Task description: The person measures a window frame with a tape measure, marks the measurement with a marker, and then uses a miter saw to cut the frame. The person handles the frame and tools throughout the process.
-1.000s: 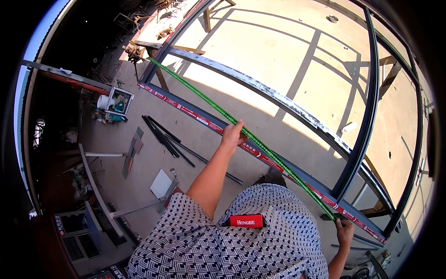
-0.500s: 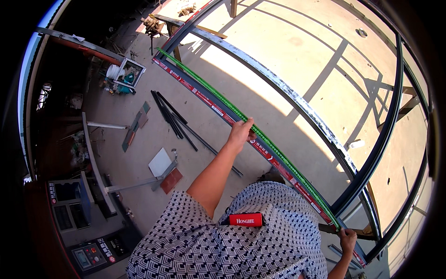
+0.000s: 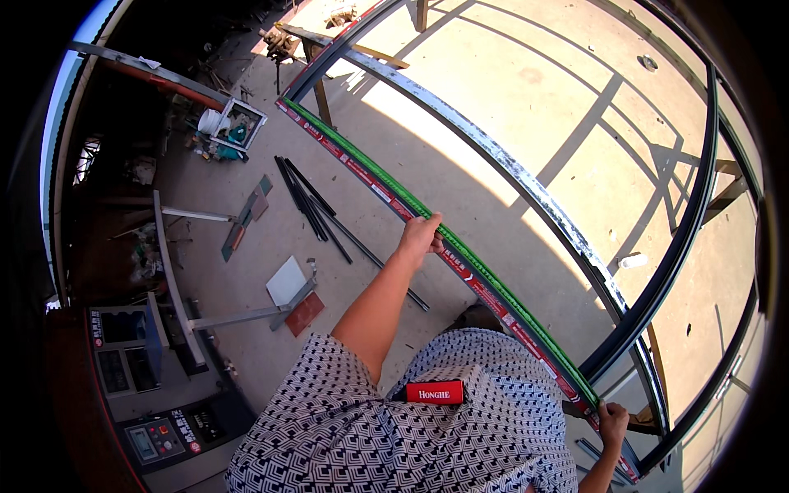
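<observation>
A long, thin green strip (image 3: 493, 283) lies along the near bar of a large dark metal frame (image 3: 637, 329). Red printed labels (image 3: 337, 158) run down that bar, beside the strip. Midway along, my left hand (image 3: 420, 237) is closed around the strip's edge, thumb on top and fingers curled beneath. My right hand (image 3: 613, 424) pinches at the strip's lower right end, close to the frame's corner; part of its grip is hidden. The strip's far end meets the frame's upper left corner.
A pale, scuffed beam (image 3: 501, 156) crosses under the frame. On the floor to the left lie dark metal bars (image 3: 312, 209), a white tile (image 3: 286, 279) and a reddish-brown plate (image 3: 305, 315). A machine with a control panel (image 3: 156, 440) stands at lower left.
The green strip's far end stuck out past the frame's upper left corner; now it lies down along the bar, within the corner. My hands have barely moved.
</observation>
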Motion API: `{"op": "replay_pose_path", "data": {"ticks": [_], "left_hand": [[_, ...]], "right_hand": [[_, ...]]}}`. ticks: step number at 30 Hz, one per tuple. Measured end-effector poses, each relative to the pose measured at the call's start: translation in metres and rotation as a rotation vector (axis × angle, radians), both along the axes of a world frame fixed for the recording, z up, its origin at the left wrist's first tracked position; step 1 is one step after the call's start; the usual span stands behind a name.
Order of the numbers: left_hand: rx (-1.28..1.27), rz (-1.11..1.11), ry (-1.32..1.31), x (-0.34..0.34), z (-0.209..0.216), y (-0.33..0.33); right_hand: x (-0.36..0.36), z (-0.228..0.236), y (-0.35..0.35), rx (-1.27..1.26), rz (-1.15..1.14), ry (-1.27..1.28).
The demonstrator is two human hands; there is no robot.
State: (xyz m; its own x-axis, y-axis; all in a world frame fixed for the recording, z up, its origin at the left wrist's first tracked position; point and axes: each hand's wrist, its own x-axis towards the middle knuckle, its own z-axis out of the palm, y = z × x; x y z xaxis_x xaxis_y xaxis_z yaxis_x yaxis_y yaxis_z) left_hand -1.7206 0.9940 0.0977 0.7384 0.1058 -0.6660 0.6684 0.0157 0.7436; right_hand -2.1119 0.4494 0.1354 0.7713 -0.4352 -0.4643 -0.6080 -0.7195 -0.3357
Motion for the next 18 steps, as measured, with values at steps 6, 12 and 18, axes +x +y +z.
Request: {"op": "replay_pose_path", "data": {"ticks": [6,12,18], "left_hand": [[0.025,-0.014,0.020,0.009,-0.001,0.002],[0.044,0.001,0.044,0.012,0.003,0.001],[0.064,0.022,0.047,0.013,0.001,0.015]], "right_hand": [[0.008,0.003,0.004,0.004,0.002,-0.005],[0.014,0.008,0.008,0.018,-0.020,0.002],[0.025,0.012,0.020,0.019,-0.014,0.009]]}}
